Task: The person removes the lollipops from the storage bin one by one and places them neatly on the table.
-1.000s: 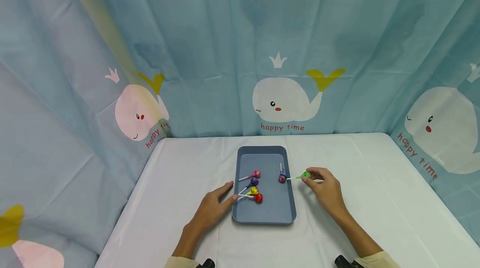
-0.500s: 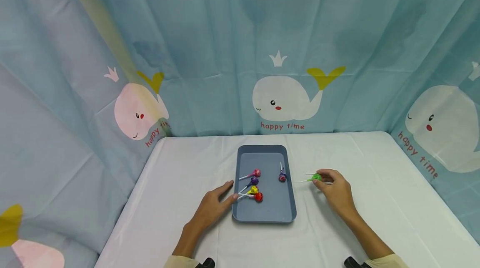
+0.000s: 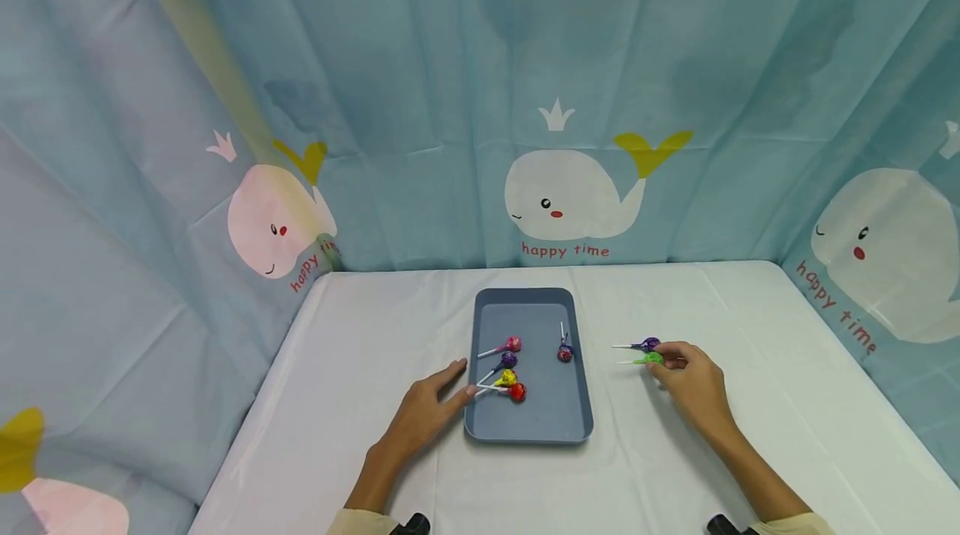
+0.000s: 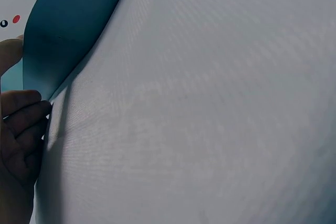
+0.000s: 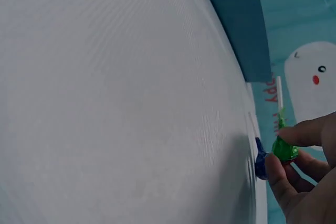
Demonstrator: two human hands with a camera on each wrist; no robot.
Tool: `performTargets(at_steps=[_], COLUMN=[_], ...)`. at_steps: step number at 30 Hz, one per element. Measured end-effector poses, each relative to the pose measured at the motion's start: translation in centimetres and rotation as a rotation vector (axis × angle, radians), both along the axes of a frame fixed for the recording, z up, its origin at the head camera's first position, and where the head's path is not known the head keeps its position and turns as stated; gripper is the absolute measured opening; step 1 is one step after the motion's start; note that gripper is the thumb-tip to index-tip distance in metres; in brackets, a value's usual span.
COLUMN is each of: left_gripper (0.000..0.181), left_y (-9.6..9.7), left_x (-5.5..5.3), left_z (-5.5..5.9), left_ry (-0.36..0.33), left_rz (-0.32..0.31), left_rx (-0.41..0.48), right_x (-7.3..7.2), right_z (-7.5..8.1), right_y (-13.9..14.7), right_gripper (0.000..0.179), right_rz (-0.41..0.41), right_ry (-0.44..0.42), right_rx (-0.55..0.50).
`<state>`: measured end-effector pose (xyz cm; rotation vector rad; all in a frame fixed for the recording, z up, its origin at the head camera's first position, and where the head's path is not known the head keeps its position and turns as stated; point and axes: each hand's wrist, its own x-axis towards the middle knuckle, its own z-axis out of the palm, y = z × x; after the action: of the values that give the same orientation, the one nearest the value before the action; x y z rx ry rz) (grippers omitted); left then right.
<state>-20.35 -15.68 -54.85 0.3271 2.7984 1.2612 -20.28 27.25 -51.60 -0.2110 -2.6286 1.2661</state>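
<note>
My right hand pinches a green-wrapped lollipop by its candy end between thumb and fingertips, its white stick jutting away from the hand. Close beside the fingertips on the white cloth is a purple lollipop, with its stick pointing left in the head view. At the left side of the grey-blue tray, my left hand rests against the rim with fingers extended and thumb on the edge. Inside the tray lie a pink lollipop, a purple one, a yellow one and a red one.
By the tray's right wall lies a dark purple and red lollipop, stick pointing to the back. A white cloth covers the table. Blue curtains with whale prints hang behind it and at both sides.
My right hand has moved right, away from the tray, with the green lollipop. The purple lollipop on the cloth, hidden earlier, now shows beside the fingers. The left hand has stayed at the tray.
</note>
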Motion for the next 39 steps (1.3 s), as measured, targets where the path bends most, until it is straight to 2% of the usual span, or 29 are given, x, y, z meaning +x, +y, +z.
performTargets(at_steps=[15, 24, 39], left_gripper=[0.074, 0.074, 0.072], left_y=[-0.1, 0.0, 0.0], left_x=[0.0, -0.1, -0.1], left_z=[0.1, 0.0, -0.2], left_ry=[-0.017, -0.024, -0.010], left_rz=[0.012, 0.017, 0.014], left_rx=[0.023, 0.015, 0.013], right_x=[-0.5, -0.8, -0.5], right_z=[-0.9, -1.1, -1.2], right_y=[1.2, 1.2, 1.2], right_gripper=[0.028, 0.032, 0.039], right_rz=[-0.002, 0.029, 0.017], right_ry=[-0.026, -0.059, -0.026], right_rx=[0.109, 0.089, 0.095])
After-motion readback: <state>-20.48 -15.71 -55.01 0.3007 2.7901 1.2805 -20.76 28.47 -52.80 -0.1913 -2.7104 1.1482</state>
